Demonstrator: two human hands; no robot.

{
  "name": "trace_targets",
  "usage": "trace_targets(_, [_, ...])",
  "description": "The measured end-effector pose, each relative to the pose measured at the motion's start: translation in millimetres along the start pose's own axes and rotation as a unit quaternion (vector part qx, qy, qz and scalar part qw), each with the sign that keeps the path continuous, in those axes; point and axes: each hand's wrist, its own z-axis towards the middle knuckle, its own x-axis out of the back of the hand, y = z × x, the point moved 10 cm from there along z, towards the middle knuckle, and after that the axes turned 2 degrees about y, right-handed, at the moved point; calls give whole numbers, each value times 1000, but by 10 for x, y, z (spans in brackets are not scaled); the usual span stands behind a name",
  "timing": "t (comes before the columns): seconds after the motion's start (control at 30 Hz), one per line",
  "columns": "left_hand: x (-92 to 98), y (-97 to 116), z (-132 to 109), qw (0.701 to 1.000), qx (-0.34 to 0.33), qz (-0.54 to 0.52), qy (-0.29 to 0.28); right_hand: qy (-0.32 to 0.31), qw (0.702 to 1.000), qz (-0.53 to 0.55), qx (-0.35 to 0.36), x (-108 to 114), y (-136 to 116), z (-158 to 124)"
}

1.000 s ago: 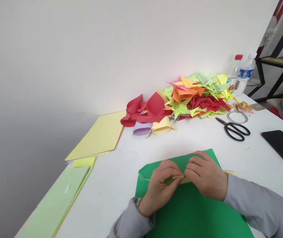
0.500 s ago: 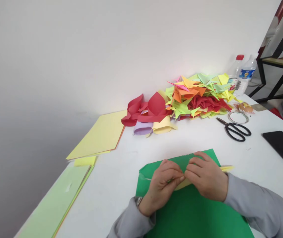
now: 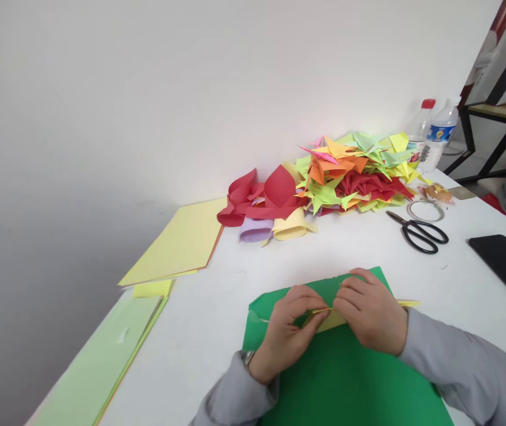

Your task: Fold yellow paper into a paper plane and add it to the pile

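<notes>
Barely shifted since a second ago, your left hand (image 3: 285,334) and right hand (image 3: 372,316) pinch the small pale-yellow folded paper (image 3: 333,320) — likely light, floppy, easily torn; hold beside the crease.

1. Yellow paper (image 3: 330,319): I get only a sliver, because the left hand (image 3: 286,334) and right hand (image 3: 370,313) pinching it cover most of it.
2. Green sheet (image 3: 346,384): it runs off the bottom edge.
3. Phone (image 3: 505,263): clipped by the right edge.
4. Pale green stack (image 3: 97,367): cut off at bottom left.
5. Bottles (image 3: 439,133): the labels are too small for me to read.
</notes>
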Motion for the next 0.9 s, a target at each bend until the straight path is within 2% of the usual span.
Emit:
trace_targets(0.13, [-7,-3,-4,1000,2,-12,-3,-6,1000,2,-1,2,-3,6])
trace_targets(0.53, [-10,90,14,999,-50,-12,-13,-1,999,23,23,-13,-49,-2])
trace_targets(0.77, [88,-45,-7,999,12,-22,45,-2,1000,12,9,-15,-9,-12])
trace_targets(0.9, [67,-44,-10,999,11,-22,32,0,1000,10,6,-23,1,-13])
